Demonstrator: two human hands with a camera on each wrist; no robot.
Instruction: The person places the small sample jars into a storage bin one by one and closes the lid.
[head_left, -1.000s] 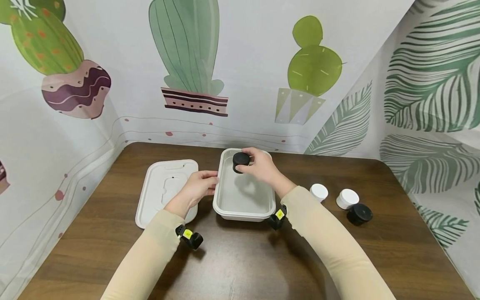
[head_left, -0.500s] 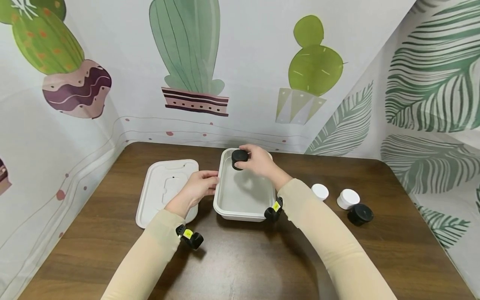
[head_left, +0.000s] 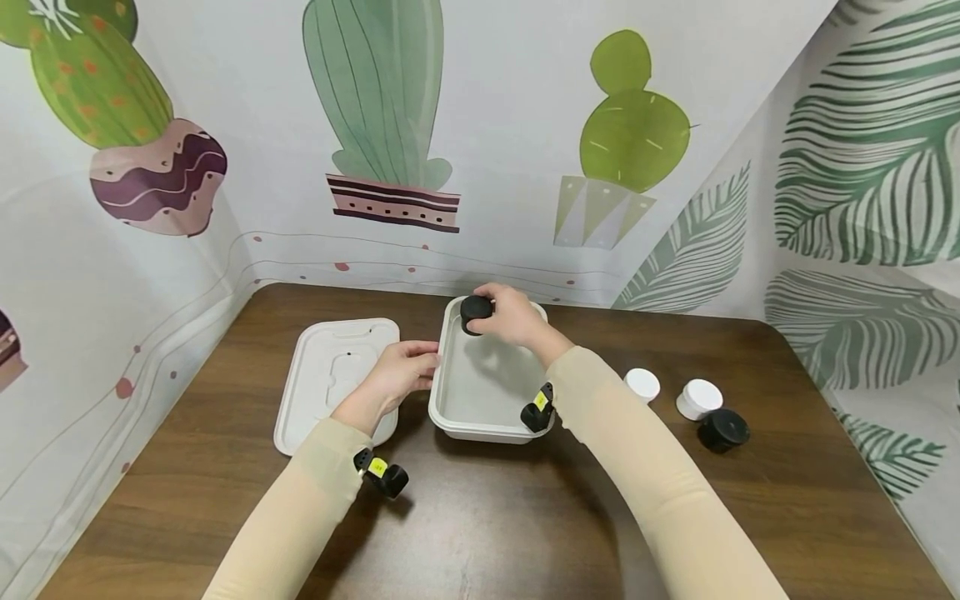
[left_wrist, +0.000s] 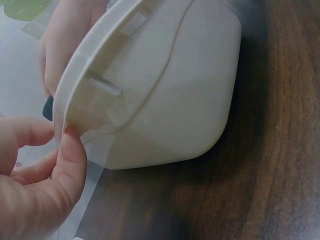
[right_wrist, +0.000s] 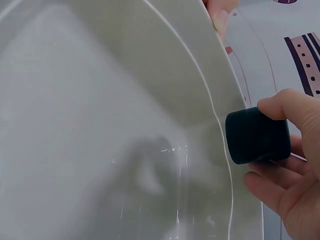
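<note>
A pale rectangular plastic box (head_left: 487, 396) stands uncovered on the table. At its left side my left hand (head_left: 393, 375) pinches the rim between thumb and fingers, as the left wrist view shows. My right hand (head_left: 517, 318) grips a small black round jar (right_wrist: 257, 136) by its sides, over the far left corner of the box. In the right wrist view the jar is near the box wall, and I cannot tell whether it touches the bottom. A white rectangular lid (head_left: 311, 387) lies flat to the left, partly behind my left hand and sleeve.
Right of the box, two white round jars (head_left: 698, 398) and another black jar (head_left: 723, 430) stand on the brown wooden table (head_left: 480, 525). A printed cloth (head_left: 510, 125) with cactus and leaf patterns hangs behind the table's far edge.
My right hand has moved slightly left and away from me with the black jar, toward the box's far left corner. My left hand has stayed at the rim.
</note>
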